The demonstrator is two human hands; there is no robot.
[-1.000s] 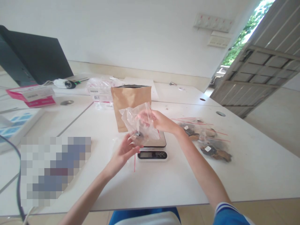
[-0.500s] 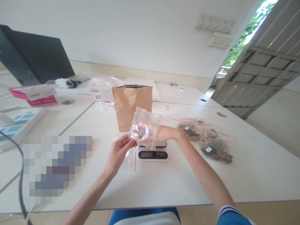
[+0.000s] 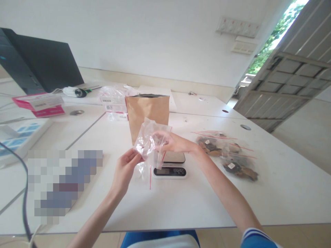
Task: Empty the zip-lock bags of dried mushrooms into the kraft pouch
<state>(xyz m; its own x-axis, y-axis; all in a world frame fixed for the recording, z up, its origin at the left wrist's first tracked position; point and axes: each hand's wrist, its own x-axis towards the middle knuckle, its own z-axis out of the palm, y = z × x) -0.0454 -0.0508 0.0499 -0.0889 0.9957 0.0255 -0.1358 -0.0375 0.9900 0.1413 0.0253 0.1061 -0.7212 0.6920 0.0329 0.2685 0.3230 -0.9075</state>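
Note:
My left hand (image 3: 128, 162) pinches the bottom corner of a clear zip bag (image 3: 144, 139), which hangs tilted in front of the paper pouch. My right hand (image 3: 172, 142) reaches through the bag's red-striped mouth, its fingers curled inside. Glare and plastic blur what those fingers hold; something small and darkish shows there. Below the hands is a white digital scale (image 3: 169, 171), its plate (image 3: 176, 157) partly covered by the bag. Another flat clear bag with a red stripe (image 3: 145, 174) lies at the scale's left side. Behind stands an open brown kraft pouch (image 3: 147, 108).
Several zip bags of dark brown dried pieces with white labels (image 3: 239, 168) lie at right. Pink-and-white boxes (image 3: 46, 103), plastic-wrapped boxes (image 3: 115, 100) and a black computer case (image 3: 49, 65) stand at back left. A cable (image 3: 24, 203) crosses the left edge.
Both hands and the bag have shifted. The left hand moved a little left and the right hand's fingers drew back toward the bag's mouth, uncovering more of the scale plate.

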